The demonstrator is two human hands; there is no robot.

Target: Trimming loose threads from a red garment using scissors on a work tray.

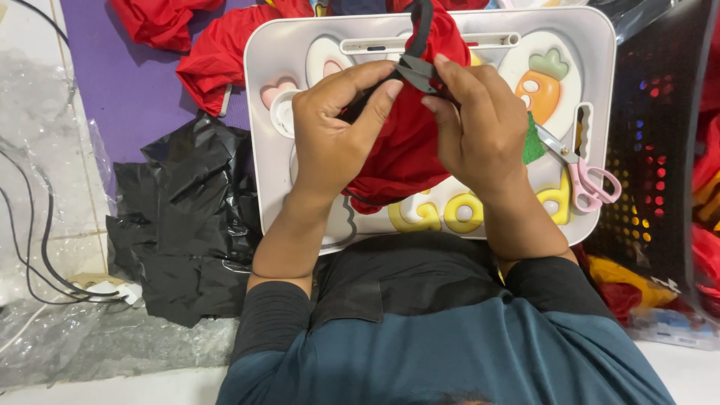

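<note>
Two hands working a red cloth piece and a black strap over a white lap tray

The left hand (334, 124) and right hand (474, 120) meet near the tray's (600, 60) far edge, fingers curled narrow: both pinch a small grey clip (417, 71) where the black strap (421, 30) meets the red cloth piece (405, 150); the clip is mostly hidden under the fingertips, and what it is exactly is hard to make out. The cloth lies at the tray's middle, covering part of its cartoon print. One pair of pink-handled scissors (581, 172) lies by the tray's right edge, blades tucked behind the right hand. Two more red cloth bundles (214, 56) sit beyond the far left corner, cut off at the top. One crumpled black plastic sheet (184, 217) lies left of the tray
</note>
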